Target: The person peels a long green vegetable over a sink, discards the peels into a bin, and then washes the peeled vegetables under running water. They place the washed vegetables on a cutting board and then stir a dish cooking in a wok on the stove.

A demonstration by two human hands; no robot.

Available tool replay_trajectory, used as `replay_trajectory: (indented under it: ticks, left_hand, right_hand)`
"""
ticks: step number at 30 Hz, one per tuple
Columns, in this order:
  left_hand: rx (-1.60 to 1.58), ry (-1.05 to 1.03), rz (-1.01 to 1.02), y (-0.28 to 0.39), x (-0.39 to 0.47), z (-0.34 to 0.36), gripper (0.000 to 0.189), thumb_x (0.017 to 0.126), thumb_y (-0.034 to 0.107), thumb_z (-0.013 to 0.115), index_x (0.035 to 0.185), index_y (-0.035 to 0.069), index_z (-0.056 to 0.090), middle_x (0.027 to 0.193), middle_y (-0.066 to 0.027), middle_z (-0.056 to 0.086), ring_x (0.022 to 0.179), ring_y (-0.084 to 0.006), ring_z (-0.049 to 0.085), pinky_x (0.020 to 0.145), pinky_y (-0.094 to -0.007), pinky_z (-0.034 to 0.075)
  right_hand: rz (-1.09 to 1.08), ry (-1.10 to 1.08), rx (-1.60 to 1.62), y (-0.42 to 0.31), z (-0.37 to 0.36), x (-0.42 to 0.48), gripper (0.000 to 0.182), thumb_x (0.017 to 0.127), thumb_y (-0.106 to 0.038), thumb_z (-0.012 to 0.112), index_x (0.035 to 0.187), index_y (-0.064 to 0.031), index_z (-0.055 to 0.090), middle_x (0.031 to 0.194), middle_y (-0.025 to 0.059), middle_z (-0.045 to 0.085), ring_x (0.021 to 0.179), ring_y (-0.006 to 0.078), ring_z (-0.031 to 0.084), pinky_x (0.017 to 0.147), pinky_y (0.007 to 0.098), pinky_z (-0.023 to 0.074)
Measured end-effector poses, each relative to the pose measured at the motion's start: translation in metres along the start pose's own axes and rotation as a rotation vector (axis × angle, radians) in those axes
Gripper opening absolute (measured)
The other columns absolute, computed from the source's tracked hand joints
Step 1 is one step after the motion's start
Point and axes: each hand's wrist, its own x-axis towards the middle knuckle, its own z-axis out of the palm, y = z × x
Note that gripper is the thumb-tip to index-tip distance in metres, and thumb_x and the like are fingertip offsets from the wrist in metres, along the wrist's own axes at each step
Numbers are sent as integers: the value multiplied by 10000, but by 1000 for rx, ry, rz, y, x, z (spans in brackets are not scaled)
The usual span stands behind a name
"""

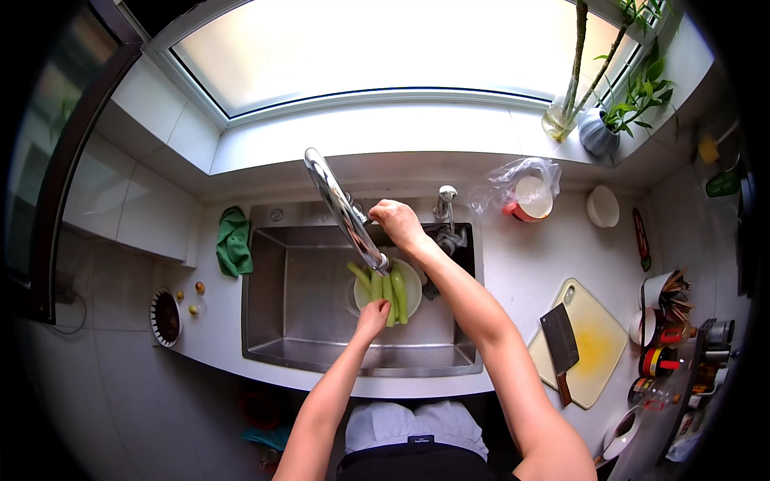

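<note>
My right hand (397, 222) is at the small side lever (363, 216) of a chrome gooseneck faucet (337, 193), its fingers closed around the lever's end. Below the spout, a white bowl (415, 278) sits in the stainless steel sink (313, 300). Several long, pale-green peeled vegetables (399, 291) lie in it, their near ends jutting over the rim. My left hand (373, 317) pinches the near end of one of them. Whether water runs from the spout cannot be made out.
Right of the sink, a cleaver (560, 340) rests on a yellow-stained cutting board (607, 343). Behind are a red mug (533, 207) with a plastic bag and a white bowl (603, 206). Bottles (652, 394) line the right edge. A green cloth (233, 243) lies left of the sink.
</note>
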Motion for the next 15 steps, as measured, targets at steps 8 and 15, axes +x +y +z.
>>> replay_trajectory:
  ticks: [8, 15]
  left_hand:
    - [60, 125, -67, -16, 31, 12, 397, 880, 249, 579, 1182, -9, 595, 1112, -238, 626, 1055, -402, 589, 911, -458, 462]
    - [25, 216, -119, -72, 58, 39, 632, 808, 265, 682, 1308, -29, 433, 1221, -283, 512, 1151, -437, 495, 998, -468, 405]
  right_hand:
    - [0, 38, -13, -3, -3, -4, 80, 774, -65, 629, 832, -74, 683, 801, 88, 633, 819, 288, 637, 721, 391, 517]
    - [-52, -69, 28, -3, -12, 4, 104, 828, -89, 643, 901, -42, 700, 851, 116, 669, 804, 313, 653, 719, 375, 532]
